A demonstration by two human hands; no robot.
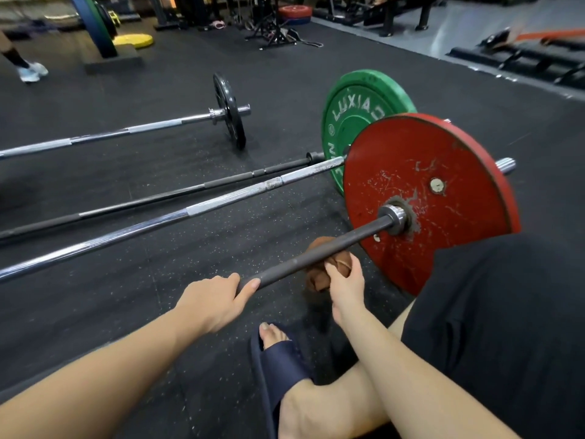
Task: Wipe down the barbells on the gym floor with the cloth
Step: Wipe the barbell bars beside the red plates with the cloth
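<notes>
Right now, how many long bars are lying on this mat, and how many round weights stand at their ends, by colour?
Bars: 4 (dark bar, shiny bar, black bar, far shiny bar)
Red weight: 1
Green weight: 1
Black weight: 1
Total: 7

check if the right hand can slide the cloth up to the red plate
Probably yes: the right hand holds the cloth at the bar, the stretch up to the red plate is bare, and the left hand grips farther back.
</notes>
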